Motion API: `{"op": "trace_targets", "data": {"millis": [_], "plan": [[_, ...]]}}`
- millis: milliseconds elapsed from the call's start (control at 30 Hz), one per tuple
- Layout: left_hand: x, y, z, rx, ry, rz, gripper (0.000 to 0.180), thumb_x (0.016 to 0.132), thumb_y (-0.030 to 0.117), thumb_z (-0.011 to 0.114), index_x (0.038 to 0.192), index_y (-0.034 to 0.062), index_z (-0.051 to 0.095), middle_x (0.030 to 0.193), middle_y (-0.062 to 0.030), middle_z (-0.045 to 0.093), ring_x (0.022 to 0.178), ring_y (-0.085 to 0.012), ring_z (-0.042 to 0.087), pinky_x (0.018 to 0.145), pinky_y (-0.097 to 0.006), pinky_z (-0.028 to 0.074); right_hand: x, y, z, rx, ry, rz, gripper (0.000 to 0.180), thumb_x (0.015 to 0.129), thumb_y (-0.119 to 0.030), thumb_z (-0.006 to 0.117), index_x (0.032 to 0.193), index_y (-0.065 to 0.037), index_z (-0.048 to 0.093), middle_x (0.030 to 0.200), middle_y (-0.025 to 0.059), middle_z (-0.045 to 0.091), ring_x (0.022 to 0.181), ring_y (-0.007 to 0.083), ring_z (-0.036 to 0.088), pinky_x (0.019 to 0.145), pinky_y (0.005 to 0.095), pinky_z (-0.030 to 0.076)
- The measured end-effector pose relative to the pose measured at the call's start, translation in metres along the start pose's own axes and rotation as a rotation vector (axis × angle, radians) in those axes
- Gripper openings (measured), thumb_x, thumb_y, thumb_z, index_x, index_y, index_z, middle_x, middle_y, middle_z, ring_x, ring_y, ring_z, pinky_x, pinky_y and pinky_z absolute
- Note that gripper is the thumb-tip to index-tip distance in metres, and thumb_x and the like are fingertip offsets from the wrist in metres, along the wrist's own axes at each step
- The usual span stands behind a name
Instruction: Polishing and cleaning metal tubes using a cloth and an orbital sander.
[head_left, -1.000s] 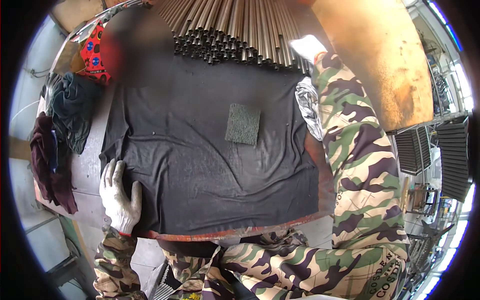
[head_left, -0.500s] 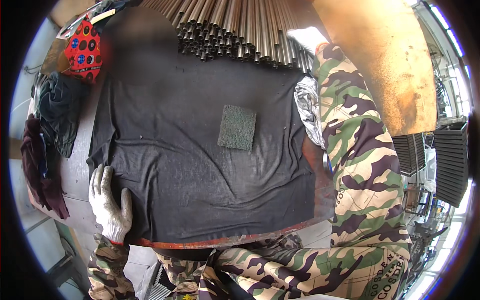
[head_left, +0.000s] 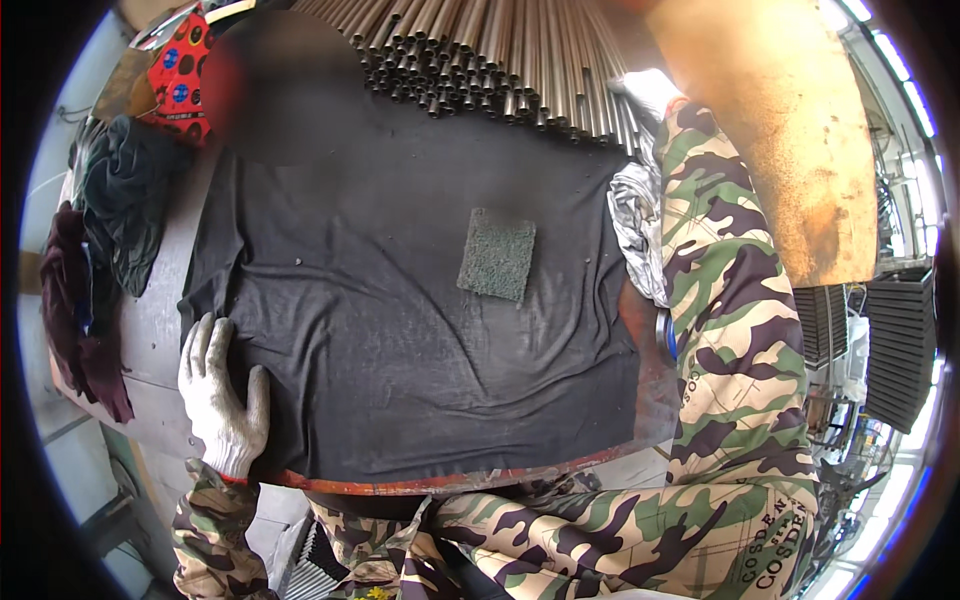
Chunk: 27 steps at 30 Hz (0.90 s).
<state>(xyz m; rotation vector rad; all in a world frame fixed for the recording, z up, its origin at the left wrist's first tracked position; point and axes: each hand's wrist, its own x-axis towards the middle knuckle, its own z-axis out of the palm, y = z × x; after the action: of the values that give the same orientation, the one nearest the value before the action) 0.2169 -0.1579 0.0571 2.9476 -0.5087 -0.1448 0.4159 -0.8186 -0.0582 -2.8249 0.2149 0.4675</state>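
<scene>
My left hand [head_left: 222, 400], in a white knit glove, lies flat on the near left part of a black cloth [head_left: 350, 330] with its fingers stretched out. It holds nothing. At the far right my right hand [head_left: 652, 93], also gloved in white, is at the right side of a pile of thin metal tubes [head_left: 500, 60]. Its fingers reach over the outermost tubes, but they are small and blurred, so their grip does not show. A square dark green scouring pad [head_left: 497, 255] rests on the cloth right of the middle, apart from both hands.
A crumpled silvery cloth [head_left: 638, 220] lies beside my right sleeve. Dark rags [head_left: 135, 200] and a maroon cloth [head_left: 70, 300] hang over the left table edge. A red patterned bag [head_left: 183, 75] sits at the far left, and a rust-stained board [head_left: 780, 150] stands at the right.
The view has shifted a little, so the cloth and pad appear farther right. My right hand has come slightly nearer along the tubes. The left hand stays flat on the cloth.
</scene>
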Motion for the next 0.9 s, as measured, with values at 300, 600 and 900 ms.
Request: {"op": "trace_targets", "data": {"millis": [300,600,900], "plan": [[0.001,-0.002,0.003,-0.062,0.033,0.034,0.064,0.085,0.011,0.067,0.146,0.0006,0.052,0.152,-0.0245,0.049,0.141,-0.0444,0.045,0.119,-0.053,0.032,-0.006,0.008,-0.054,-0.346,0.030,-0.270,0.036,0.093,-0.038,0.060,0.112,-0.014,0.078,0.113,0.0151,0.075,0.106,0.0378,0.070,0.096,0.0400,0.054],[-0.004,-0.003,-0.006,-0.022,0.025,0.016,0.064,0.086,0.012,0.067,0.147,0.0009,0.051,0.152,-0.0247,0.049,0.141,-0.0444,0.045,0.119,-0.052,0.032,0.000,-0.018,-0.045,-0.348,0.033,-0.022,0.035,0.090,-0.039,0.061,0.104,-0.011,0.078,0.107,0.0223,0.073,0.102,0.0422,0.068,0.090,0.0441,0.055],[-0.010,-0.007,-0.012,-0.013,0.025,0.003,0.066,0.084,0.011,0.067,0.147,0.0006,0.050,0.152,-0.0249,0.049,0.141,-0.0443,0.045,0.119,-0.052,0.032,-0.011,-0.006,-0.051,-0.078,0.132,-0.155,0.025,0.090,-0.025,0.068,0.107,-0.011,0.079,0.104,0.0156,0.077,0.100,0.0305,0.073,0.093,0.0382,0.056]]}}
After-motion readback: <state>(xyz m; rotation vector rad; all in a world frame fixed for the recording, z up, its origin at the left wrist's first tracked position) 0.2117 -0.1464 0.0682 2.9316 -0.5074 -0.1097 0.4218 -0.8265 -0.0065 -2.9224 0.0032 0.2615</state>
